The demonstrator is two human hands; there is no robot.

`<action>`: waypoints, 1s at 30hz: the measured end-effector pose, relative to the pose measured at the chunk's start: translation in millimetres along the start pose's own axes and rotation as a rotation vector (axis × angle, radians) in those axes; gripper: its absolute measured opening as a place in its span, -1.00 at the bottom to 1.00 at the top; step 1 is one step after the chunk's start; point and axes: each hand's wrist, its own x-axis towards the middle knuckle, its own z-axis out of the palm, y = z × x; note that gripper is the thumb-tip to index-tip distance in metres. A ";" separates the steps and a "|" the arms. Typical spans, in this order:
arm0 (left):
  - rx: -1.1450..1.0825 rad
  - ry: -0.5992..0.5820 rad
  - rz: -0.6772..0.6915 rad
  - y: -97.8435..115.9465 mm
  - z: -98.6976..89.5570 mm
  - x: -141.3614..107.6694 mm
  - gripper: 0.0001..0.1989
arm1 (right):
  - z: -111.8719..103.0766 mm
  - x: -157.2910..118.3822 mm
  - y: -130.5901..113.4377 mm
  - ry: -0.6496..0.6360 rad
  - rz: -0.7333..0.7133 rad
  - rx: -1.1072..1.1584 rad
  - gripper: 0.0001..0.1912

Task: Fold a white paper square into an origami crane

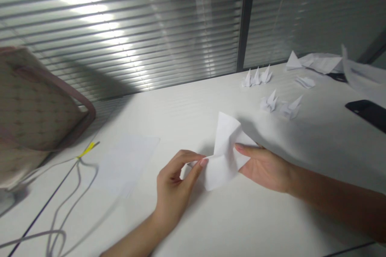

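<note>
A folded sheet of white paper (221,156) stands partly raised on the white table (169,120), with a pointed flap rising from its middle. My left hand (176,184) pinches its left corner between thumb and fingers. My right hand (265,166) grips its right side, the fingertips lying over the paper's edge. Neither hand touches anything else. Part of the sheet's underside is hidden by my fingers.
Several small white origami birds (256,77) stand beyond my hands, with a crumpled paper (319,62) and a black phone (368,114) to the right. A flat white sheet (126,164), grey cables (60,204) and a fabric chair back (39,104) lie left.
</note>
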 end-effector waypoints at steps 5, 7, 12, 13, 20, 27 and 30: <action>0.027 -0.006 0.017 -1.1 -2.2 -0.6 -0.97 | 2.0 -2.1 0.3 0.014 -0.011 0.004 -0.76; 0.012 -0.027 0.014 -0.5 -1.9 -1.2 -0.97 | 3.5 -2.5 0.8 0.033 -0.002 0.003 -0.77; -0.010 -0.001 -0.042 1.8 -0.8 1.2 -0.93 | 2.2 -0.6 1.7 0.040 -0.005 -0.039 -0.76; -0.014 -0.002 -0.047 2.1 -1.2 2.1 -0.92 | 0.3 -0.5 0.5 0.024 0.004 -0.048 -0.76; 0.035 -0.154 0.022 5.2 -10.4 6.8 -0.93 | -14.3 -10.4 -30.2 -0.164 0.079 -0.165 -0.66; 0.040 -0.276 0.069 21.8 -9.8 5.2 -0.88 | -3.7 -20.3 -51.3 -0.081 0.121 -0.514 -0.71; 0.056 -0.291 0.122 27.4 -9.3 4.8 -0.88 | -2.8 -21.8 -49.3 -0.078 0.120 -0.579 -0.77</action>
